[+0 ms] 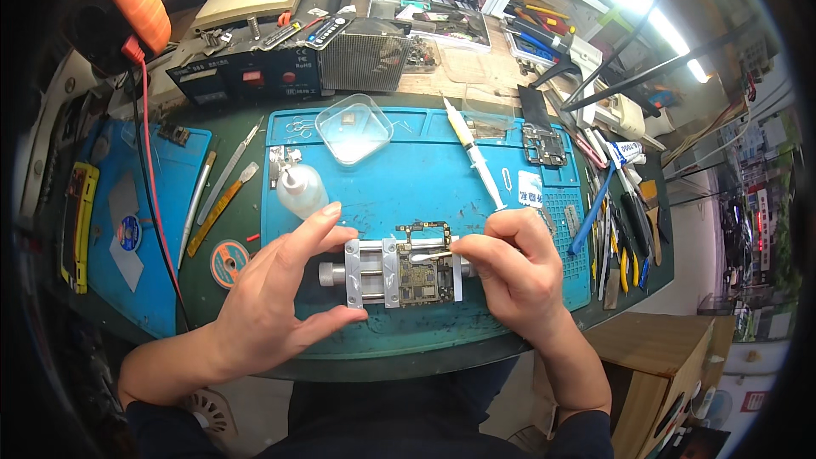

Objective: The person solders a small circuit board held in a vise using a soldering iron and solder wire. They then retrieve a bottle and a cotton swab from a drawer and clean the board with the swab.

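Observation:
A metal board holder [367, 289] sits on the blue work mat with a phone circuit board [416, 289] clamped in it. My left hand [272, 285] spans the holder's left end, thumb at the near corner and fingers at the far one; the index finger is raised. In my right hand [520, 272], a cotton swab [429, 256] is pinched between thumb and index finger. Its white tip lies over the upper part of the board, where contact cannot be told. Just beyond my left hand stands a white plastic bottle [302, 191].
Around the blue mat [357, 183] lie a syringe [473, 153], a clear square dish [354, 127], another circuit board [544, 146] and a solder wick spool [229, 263]. Pliers and screwdrivers [631, 221] crowd the right side. A black box [246, 75] stands at the back left.

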The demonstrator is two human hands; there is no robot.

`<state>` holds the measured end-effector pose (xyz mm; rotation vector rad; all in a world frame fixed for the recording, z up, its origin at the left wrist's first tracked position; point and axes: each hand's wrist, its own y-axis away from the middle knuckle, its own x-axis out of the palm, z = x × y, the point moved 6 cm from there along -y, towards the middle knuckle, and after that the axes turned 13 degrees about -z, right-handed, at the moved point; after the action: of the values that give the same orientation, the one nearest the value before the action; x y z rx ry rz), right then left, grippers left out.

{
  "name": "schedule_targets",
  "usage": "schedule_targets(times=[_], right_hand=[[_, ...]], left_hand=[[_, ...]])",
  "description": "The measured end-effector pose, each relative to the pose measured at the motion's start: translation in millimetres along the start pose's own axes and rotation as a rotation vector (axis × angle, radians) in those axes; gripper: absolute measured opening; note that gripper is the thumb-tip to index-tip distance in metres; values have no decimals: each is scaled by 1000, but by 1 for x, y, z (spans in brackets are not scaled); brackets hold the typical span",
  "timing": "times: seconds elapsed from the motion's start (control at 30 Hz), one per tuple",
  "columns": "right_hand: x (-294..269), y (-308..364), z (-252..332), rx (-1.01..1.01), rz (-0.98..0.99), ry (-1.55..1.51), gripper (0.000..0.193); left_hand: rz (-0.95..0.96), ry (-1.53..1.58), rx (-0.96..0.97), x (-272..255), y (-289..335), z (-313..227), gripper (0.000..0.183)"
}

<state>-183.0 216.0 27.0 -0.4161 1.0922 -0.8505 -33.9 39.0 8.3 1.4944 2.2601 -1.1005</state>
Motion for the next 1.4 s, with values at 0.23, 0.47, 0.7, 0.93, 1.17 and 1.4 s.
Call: schedule_targets(times=[0.23, 0.47, 0.7, 0.93, 1.17, 1.4], right_hand=[[-6, 1, 0, 11, -47, -29, 17], [-10, 10, -6, 22, -50, -4, 35], [-10, 9, -5, 32, -36, -15, 33], [-10, 13, -5, 44, 6, -57, 31], [-13, 16, -6, 17, 56, -110, 31], [-13, 16, -3, -21, 99, -139, 28]], left_hand=[[-59, 14, -14, -1, -1, -2, 92], [-59, 6, -8, -1, 0, -2, 93], [-65, 4, -16, -2, -1, -1, 94], [-47, 8, -13, -1, -1, -1, 95], [-54, 21, -3, 0, -1, -1, 95], [-57, 23, -5, 0, -1, 0, 96]])
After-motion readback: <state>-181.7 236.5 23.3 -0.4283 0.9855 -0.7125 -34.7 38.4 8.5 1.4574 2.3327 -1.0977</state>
